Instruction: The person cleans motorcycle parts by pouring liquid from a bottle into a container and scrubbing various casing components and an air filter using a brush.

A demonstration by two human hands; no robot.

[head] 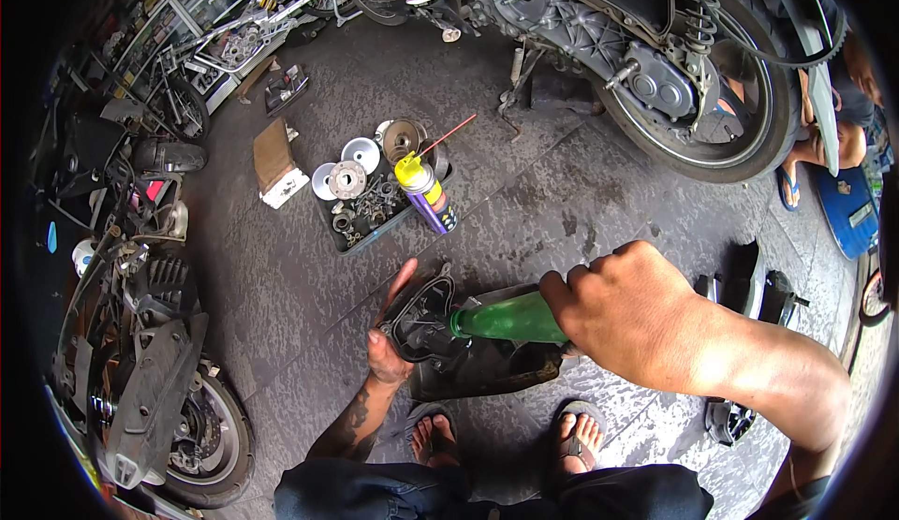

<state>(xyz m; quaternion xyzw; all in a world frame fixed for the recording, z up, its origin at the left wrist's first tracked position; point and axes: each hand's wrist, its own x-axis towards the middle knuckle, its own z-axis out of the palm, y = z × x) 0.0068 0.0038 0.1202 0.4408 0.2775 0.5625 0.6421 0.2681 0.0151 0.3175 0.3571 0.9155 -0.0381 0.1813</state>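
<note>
My right hand [618, 316] is closed around a green glass bottle [513, 318], tilted so that its mouth points left over a black plastic housing [421, 313]. My left hand [392, 348] holds that housing by its left side, fingers behind it and thumb at the near edge. Both are above a dark, shallow pan [491, 379] on the floor, just beyond my sandalled feet. Whether liquid leaves the bottle cannot be told. Farther off stands a spray can [428, 197] with a yellow cap and red straw, beside a tray [369, 240] of metal scooter parts.
A scooter with its engine casing [576, 21] exposed stands at the top right, a person's sandalled foot [789, 186] behind its wheel. A cardboard box [275, 158] lies left of the tray. Partly stripped motorcycles [151, 393] line the left side. Black plastic parts [751, 295] lie at right.
</note>
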